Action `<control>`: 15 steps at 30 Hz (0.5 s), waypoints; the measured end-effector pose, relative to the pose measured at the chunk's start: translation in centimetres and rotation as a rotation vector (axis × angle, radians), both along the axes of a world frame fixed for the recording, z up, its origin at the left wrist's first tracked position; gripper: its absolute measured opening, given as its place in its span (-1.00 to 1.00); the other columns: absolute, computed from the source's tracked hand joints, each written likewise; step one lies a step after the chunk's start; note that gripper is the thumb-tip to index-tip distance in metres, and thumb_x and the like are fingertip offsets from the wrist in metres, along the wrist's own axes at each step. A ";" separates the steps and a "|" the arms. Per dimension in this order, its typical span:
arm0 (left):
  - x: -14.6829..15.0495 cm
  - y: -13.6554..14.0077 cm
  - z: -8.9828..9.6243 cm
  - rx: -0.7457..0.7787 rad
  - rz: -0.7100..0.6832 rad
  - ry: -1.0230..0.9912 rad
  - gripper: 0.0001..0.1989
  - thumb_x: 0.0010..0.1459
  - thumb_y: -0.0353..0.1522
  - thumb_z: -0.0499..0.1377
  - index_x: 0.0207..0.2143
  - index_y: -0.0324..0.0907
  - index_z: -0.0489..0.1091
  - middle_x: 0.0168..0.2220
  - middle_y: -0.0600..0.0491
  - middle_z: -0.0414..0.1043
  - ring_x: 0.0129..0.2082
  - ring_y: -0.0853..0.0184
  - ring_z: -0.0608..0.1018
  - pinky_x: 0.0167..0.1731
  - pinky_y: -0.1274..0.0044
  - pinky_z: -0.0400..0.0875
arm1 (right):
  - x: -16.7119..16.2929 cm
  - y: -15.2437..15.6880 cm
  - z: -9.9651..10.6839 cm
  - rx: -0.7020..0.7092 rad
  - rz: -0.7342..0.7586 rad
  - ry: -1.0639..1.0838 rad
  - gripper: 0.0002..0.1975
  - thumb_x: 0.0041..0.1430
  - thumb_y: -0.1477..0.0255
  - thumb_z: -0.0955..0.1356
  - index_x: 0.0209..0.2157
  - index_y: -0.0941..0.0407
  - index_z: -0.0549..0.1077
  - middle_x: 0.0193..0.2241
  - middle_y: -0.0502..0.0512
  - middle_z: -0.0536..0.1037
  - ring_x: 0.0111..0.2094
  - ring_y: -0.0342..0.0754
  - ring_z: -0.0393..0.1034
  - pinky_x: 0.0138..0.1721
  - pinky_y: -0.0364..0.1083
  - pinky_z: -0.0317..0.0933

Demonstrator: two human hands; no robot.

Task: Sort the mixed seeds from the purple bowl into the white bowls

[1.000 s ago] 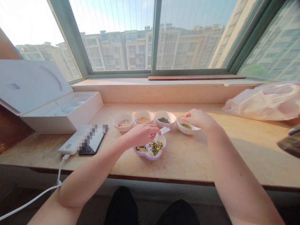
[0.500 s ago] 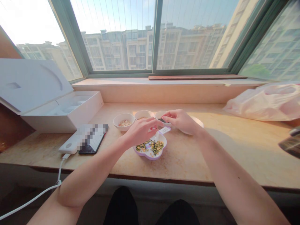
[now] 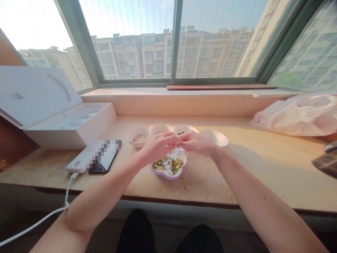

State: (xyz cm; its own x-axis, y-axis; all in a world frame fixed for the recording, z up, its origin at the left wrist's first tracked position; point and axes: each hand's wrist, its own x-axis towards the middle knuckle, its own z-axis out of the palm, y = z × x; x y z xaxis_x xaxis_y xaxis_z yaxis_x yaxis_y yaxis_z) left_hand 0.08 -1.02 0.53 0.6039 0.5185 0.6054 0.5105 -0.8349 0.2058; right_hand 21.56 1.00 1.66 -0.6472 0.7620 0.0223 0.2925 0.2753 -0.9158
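Note:
My left hand [image 3: 159,144] hovers palm down over the back of a purple-and-white flower-shaped dish [image 3: 172,177]. Its fingers are bent and drawn together; what they hold, if anything, is hidden. My right hand [image 3: 197,142] is pinched, with its fingertips meeting those of the left, and nothing I can name shows between them. Green and yellow beans [image 3: 176,165] lie in the dish's front compartments. Behind the hands stand white bowls: a left one [image 3: 131,140] with pale flakes, a middle one [image 3: 161,126], one with dark bits [image 3: 186,127], and a shallow one [image 3: 219,138] at right.
An open white box [image 3: 92,130] stands at the left. In front of it lie a white power bank [image 3: 79,163] with a cable [image 3: 67,196] and a dark phone [image 3: 109,160]. A plastic bag [image 3: 297,116] rests at the right, below the window.
My right hand has moved from the dark-bits bowl toward me and left, so its fingertips now meet my left hand's. The left hand has barely moved.

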 end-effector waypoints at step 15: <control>0.1 0.0 0.1 -0.202 0.195 0.244 -0.94 0.26 -0.42 0.19 -0.25 -0.19 0.47 -0.28 0.02 0.56 -0.31 0.27 0.59 -0.28 0.47 0.45 | -0.5 -0.2 -0.2 0.183 -0.210 0.040 -0.63 0.19 0.12 0.41 -0.24 0.17 0.56 -0.43 0.06 0.53 -0.45 -0.14 0.29 -0.41 -0.11 0.14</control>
State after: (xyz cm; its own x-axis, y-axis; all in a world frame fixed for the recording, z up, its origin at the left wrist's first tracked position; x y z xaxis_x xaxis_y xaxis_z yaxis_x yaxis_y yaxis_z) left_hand 0.13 -1.05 0.58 0.5959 0.7322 0.3297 0.7104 -0.6721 0.2086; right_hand 21.07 0.84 1.46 -0.4717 0.8601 0.1944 0.3256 0.3748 -0.8681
